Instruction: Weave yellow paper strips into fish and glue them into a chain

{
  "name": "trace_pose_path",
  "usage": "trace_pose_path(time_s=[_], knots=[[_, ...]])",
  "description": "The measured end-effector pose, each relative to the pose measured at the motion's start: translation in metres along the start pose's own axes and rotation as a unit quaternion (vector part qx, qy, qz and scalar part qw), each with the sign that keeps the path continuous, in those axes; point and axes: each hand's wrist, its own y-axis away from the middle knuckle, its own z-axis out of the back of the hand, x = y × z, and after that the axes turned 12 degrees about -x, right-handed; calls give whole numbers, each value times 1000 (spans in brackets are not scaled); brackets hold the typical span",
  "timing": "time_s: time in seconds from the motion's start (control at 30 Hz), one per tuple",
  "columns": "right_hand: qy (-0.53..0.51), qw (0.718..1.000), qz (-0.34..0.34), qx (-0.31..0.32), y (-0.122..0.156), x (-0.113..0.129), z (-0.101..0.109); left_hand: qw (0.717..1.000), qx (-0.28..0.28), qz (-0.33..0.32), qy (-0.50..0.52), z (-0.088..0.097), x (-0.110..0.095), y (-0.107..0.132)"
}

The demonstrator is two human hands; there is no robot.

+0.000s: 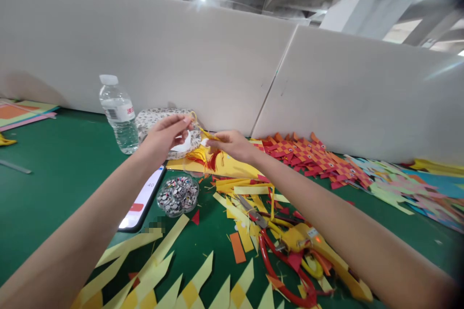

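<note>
My left hand point(169, 131) pinches one end of a thin yellow cord point(205, 132), which loops up above its fingertips. With fingers closed on the cord's other part, my right hand point(234, 145) is slightly lower and to the right. Below the hands lie a yellow tassel point(197, 154) and a red tassel point(213, 159); whether the cord joins them I cannot tell. Behind my left hand is a speckled grey-and-white pouch point(152, 117). A clear dish of googly eyes point(177, 196) sits nearer me. Along the front edge lies woven pale-yellow paper point(195, 285) with pointed strips.
A water bottle point(119, 116) and a phone point(145, 203) are at the left. Red-handled scissors point(266, 246) and a yellow glue gun point(297, 237) lie among paper scraps under my right forearm. Woven red-orange paper pieces point(315, 159) are piled by the white partition point(355, 101).
</note>
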Motion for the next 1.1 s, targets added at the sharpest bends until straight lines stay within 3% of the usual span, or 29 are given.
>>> trace_pose_path(time_s=[0.1,0.27,0.37,0.47,0.57,0.7,0.83,0.97,1.1], knots=[[35,999,-14,1,-11,-7,1,991,-20,80,102,6,1,-7],[129,992,8,-3,-29,-17,-6,974,33,201,97,6,-1,-8],[160,987,-16,6,-33,-24,-4,978,23,168,119,11,-13,-9],[177,982,-59,21,-32,-33,2,982,-32,106,151,18,-29,-8],[192,976,-103,26,-30,-40,12,983,-71,100,138,20,-36,-7],[226,955,-178,78,-29,-45,30,986,-31,133,92,16,-31,-3],[264,916,-261,156,-26,-45,51,990,-14,127,57,11,-22,0],[303,902,-278,135,-25,-40,70,993,-18,110,34,9,-18,1],[339,896,-266,107,-26,-37,83,993,15,115,35,8,-17,1]])
